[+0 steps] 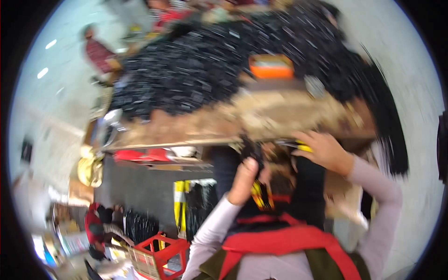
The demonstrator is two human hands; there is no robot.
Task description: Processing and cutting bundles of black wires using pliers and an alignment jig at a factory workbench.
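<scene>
My left hand (243, 179) is closed on a small black piece (251, 150) at the front edge of the wooden workbench (186, 133). Its exact kind is lost in the motion blur. To the right, my right hand (324, 150) is wrapped round a yellow-handled tool (304, 146), whose metal end points left toward the black piece. The two hands are apart, both just below the bench edge and over my lap. A large heap of black strip-like pieces (200, 70) covers the far part of the bench.
An orange box (271, 67) sits amid the heap, with a clear round container (315, 87) to its right. Long black strips (389, 126) hang off the bench's right end. A red crate (161, 254) stands at the lower left. Other people are at the far left and lower left.
</scene>
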